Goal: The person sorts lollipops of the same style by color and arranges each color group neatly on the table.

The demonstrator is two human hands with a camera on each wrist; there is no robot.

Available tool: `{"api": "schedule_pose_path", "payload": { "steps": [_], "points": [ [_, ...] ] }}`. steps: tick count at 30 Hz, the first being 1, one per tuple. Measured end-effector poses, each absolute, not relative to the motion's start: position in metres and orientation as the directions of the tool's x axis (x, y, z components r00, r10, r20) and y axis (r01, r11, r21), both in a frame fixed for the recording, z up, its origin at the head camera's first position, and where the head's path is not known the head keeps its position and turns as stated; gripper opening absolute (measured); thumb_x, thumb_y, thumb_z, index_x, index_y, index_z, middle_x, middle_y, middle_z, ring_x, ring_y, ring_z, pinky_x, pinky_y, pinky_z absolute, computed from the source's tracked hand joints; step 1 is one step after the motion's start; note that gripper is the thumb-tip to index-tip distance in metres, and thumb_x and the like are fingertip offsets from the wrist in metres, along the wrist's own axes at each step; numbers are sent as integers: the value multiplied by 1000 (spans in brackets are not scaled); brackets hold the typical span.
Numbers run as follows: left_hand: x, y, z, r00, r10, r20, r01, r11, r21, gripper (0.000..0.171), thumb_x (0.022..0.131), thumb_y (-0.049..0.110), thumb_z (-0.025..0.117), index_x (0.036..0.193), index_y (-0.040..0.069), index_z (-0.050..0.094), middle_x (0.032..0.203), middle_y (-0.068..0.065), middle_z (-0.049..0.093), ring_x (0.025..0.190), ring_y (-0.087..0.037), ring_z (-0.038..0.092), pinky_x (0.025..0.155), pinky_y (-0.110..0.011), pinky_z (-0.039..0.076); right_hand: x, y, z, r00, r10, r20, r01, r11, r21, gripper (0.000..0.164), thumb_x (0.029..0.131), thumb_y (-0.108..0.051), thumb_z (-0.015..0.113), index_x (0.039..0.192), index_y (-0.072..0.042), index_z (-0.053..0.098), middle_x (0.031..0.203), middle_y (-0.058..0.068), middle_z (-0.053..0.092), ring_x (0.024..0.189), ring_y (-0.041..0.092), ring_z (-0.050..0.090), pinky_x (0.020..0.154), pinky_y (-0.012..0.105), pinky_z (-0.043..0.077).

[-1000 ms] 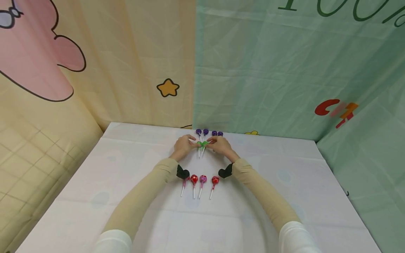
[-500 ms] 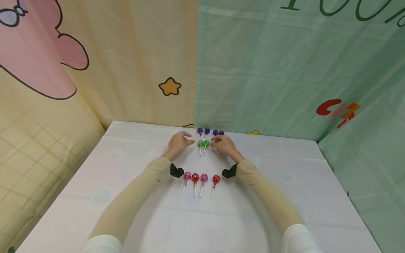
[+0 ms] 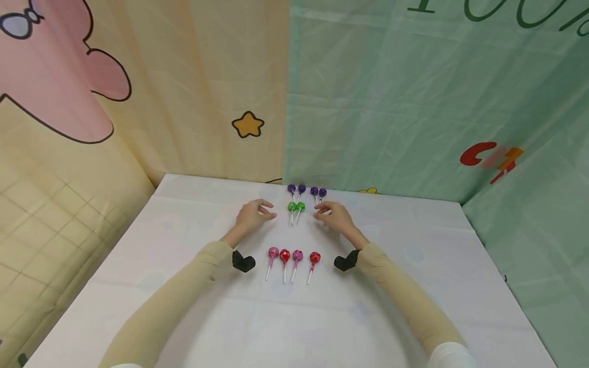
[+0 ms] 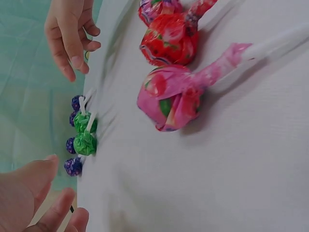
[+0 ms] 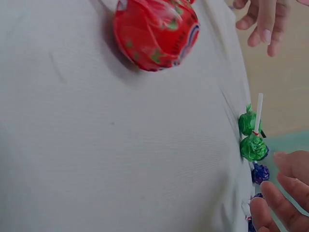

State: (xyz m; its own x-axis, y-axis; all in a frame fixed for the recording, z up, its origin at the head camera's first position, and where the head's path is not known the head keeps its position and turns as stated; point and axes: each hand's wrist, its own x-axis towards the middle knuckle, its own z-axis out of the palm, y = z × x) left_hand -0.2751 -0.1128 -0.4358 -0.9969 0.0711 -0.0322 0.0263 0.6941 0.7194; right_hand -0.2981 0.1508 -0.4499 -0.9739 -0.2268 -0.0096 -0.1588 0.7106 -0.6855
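Note:
Two green lollipops (image 3: 296, 207) lie side by side in the middle of the table, sticks toward me. My left hand (image 3: 251, 215) hovers to their left with fingers loosely bent, holding nothing. To their right is my right hand (image 3: 336, 216), also holding nothing, apart from the green pair. Behind them lie two purple lollipops (image 3: 296, 189), with another purple pair (image 3: 318, 192) further right. In the left wrist view a pink lollipop (image 4: 171, 99) shows close up, beyond the left hand (image 4: 41, 198). A red lollipop (image 5: 157, 34) is large in the right wrist view.
Nearer me, a row holds a pink lollipop (image 3: 273, 254), a red lollipop (image 3: 285, 256), another pink one and, slightly apart, another red one. The white-covered table (image 3: 294, 327) meets a printed curtain (image 3: 368, 102) at its back edge. Dark wrist straps (image 3: 244, 261) hang from the sleeves.
Both hands have let go of the green lollipops and drawn apart, the left hand leftward and the right hand rightward. The green pair stays on the table.

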Motion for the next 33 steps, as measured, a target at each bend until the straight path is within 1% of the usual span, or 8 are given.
{"api": "schedule_pose_path", "payload": {
  "steps": [4, 7, 15, 20, 24, 27, 33],
  "points": [
    [-261, -114, -438, -994, 105, -34, 47, 685, 727, 36, 87, 28, 71, 116, 8, 66, 99, -11, 72, 86, -23, 65, 69, -30, 45, -286, 155, -450, -971, -239, -21, -160, 709, -687, 34, 90, -27, 67, 119, -9, 66, 107, 12, 70, 79, 22, 67, 61, 27, 48],
    [-250, -114, -441, -991, 127, -39, 57, 675, 736, 35, 86, 28, 72, 116, 9, 66, 98, -9, 72, 85, -21, 64, 68, -29, 45, -276, 156, -450, -969, -248, -19, -169, 715, -679, 34, 90, -27, 67, 118, -10, 66, 106, 11, 71, 75, 18, 64, 60, 25, 47],
    [-225, -115, -445, -978, 205, -34, 108, 638, 762, 33, 86, 24, 72, 114, 8, 67, 96, -7, 71, 81, -16, 63, 68, -27, 46, -246, 160, -452, -960, -278, -41, -177, 710, -681, 30, 88, -27, 69, 114, -10, 68, 100, 8, 71, 67, 12, 59, 58, 25, 45],
    [-213, -116, -448, -969, 244, -33, 130, 621, 773, 31, 85, 21, 74, 112, 8, 68, 99, -8, 71, 81, -16, 61, 69, -26, 47, -229, 161, -455, -953, -297, -56, -178, 703, -688, 29, 87, -28, 70, 111, -12, 69, 96, 4, 71, 67, 12, 57, 59, 25, 44],
    [-205, -116, -450, -965, 262, -19, 152, 616, 773, 31, 84, 19, 74, 111, 7, 68, 102, -9, 71, 83, -17, 59, 72, -27, 46, -220, 159, -456, -947, -316, -59, -189, 694, -694, 27, 86, -26, 71, 109, -13, 70, 95, 2, 71, 72, 13, 55, 62, 25, 44],
    [-201, -116, -453, -962, 273, -5, 169, 610, 774, 30, 83, 18, 75, 110, 7, 69, 101, -9, 72, 84, -17, 59, 73, -29, 46, -215, 157, -457, -941, -333, -57, -203, 691, -694, 27, 86, -27, 72, 109, -14, 70, 94, 0, 71, 74, 12, 54, 64, 26, 43],
    [-195, -117, -459, -956, 293, -9, 182, 618, 765, 31, 83, 17, 75, 112, 7, 69, 99, -6, 71, 82, -14, 56, 73, -26, 44, -205, 156, -459, -931, -360, -66, -223, 700, -678, 30, 82, -31, 75, 106, -14, 70, 91, -2, 70, 72, 12, 52, 62, 25, 41]
  ]
}}
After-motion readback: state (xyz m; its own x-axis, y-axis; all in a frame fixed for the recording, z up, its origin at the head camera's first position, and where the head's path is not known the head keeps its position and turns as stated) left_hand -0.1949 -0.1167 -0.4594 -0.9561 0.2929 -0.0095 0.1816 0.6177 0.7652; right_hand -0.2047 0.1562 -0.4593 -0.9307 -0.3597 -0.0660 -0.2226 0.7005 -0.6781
